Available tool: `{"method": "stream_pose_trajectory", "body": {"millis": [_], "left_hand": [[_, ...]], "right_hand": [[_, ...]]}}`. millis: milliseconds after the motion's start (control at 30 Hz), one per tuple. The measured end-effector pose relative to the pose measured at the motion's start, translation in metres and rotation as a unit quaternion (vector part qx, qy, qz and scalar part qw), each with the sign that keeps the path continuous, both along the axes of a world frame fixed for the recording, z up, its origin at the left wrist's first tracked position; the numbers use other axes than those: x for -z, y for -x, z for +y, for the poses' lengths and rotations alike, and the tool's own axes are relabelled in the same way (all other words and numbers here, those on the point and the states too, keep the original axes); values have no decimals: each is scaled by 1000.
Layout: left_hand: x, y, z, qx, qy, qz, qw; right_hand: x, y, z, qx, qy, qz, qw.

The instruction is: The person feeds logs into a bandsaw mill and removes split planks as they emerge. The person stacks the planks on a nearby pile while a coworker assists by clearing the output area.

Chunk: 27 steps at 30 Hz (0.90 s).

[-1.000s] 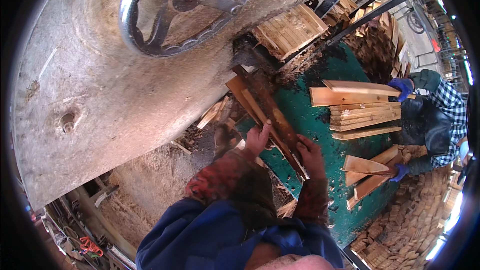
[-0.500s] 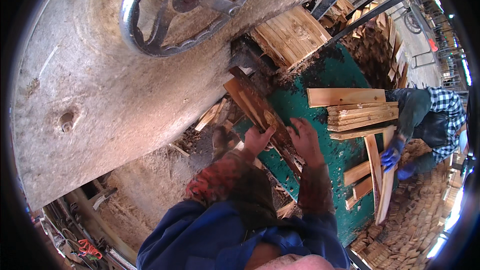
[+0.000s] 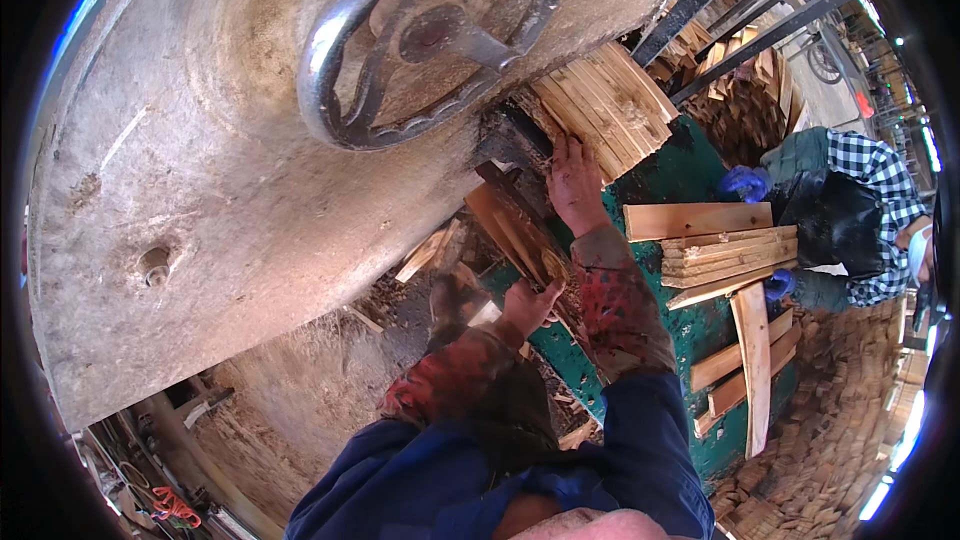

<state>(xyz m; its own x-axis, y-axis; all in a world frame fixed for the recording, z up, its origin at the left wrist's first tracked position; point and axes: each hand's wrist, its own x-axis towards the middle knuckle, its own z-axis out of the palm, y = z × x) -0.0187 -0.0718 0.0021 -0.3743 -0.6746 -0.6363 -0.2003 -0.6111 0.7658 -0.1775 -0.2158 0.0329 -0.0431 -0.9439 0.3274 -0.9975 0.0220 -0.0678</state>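
Wooden boards [image 3: 497, 221] are slanting over the left edge of the green desk [image 3: 690, 158]; the left hand [image 3: 530, 308] is gripping them, the right hand [image 3: 577, 187], fingers extended, is touching the plank stack [image 3: 612, 105] at the far edge.

Green worktable [image 3: 660, 180], stacked boards [image 3: 730, 252], loose planks [image 3: 712, 370]

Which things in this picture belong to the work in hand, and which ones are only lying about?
In use, it seems:
left hand, gripping brown boards
right hand, at the plank stack
green table

Probably just lying about:
orange cord
sawdust
wood scraps
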Motion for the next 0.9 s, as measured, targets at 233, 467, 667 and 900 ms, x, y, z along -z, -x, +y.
{"method": "stream_pose_trajectory", "body": {"millis": [233,467,667,900], "left_hand": [[2,-4,4,-7,12,8,1000],[-2,1,3,-9,1,2,1000],[1,-1,0,-9,8,-16,1000],[29,1,10,-32,76,-4,997]], "right_hand": [[-5,1,-17,15,-53,23,998],[19,19,-11,-4,-69,-29,997],[7,24,52,20,-64,-107,992],[0,43,164,100,-57,-315,942]]}}
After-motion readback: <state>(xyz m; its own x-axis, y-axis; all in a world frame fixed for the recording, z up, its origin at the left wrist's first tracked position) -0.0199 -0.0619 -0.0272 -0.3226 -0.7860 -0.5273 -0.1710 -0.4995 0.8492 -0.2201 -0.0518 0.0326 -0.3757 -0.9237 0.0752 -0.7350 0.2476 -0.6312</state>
